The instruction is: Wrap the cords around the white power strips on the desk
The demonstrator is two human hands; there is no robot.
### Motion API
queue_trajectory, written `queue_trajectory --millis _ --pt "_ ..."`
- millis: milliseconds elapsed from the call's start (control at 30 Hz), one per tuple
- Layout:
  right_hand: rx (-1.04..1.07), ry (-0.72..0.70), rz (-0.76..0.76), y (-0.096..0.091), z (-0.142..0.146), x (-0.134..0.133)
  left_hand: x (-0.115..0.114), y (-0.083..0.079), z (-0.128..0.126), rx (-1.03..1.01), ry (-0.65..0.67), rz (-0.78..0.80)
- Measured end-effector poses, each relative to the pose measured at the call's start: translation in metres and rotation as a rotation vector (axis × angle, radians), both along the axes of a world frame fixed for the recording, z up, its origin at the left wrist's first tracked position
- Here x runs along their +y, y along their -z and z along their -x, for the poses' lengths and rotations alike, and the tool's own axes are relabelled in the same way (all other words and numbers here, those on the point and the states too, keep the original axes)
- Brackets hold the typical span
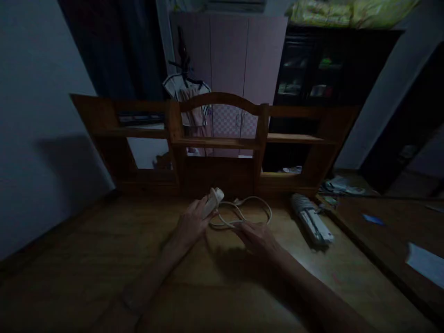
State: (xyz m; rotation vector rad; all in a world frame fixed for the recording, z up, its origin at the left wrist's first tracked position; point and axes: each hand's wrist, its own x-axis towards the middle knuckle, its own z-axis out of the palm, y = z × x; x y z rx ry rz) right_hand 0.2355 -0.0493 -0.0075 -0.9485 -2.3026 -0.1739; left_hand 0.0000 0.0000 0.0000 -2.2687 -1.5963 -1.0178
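Note:
My left hand (194,217) is closed around a small white power strip (210,206), with a turn of cord over its far end. From there a white power cord (255,198) runs in loose loops across the wooden tabletop (138,236). My right hand (255,235) pinches part of this cord to the right of the strip. To the right lies another white power strip (314,224), its cord wound round its far end; neither hand touches it.
A wooden shelf unit (217,143) stands along the table's far edge. At the right, a lower brown surface (374,236) bears a white paper (426,263) and a small blue item (373,219). Pink wardrobe doors (229,60) and a dark cabinet (347,69) stand behind.

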Motion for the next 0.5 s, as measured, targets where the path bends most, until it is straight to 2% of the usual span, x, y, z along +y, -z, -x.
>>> queue_trajectory --millis 233,500 --pt "0.053 -0.051 -0.089 0.000 0.001 0.005 -0.003 0.003 -0.002 0.069 0.038 -0.020" --pt "0.228 -0.024 0.070 -0.007 -0.012 0.011 -0.006 0.000 -0.003 0.179 0.160 0.043"
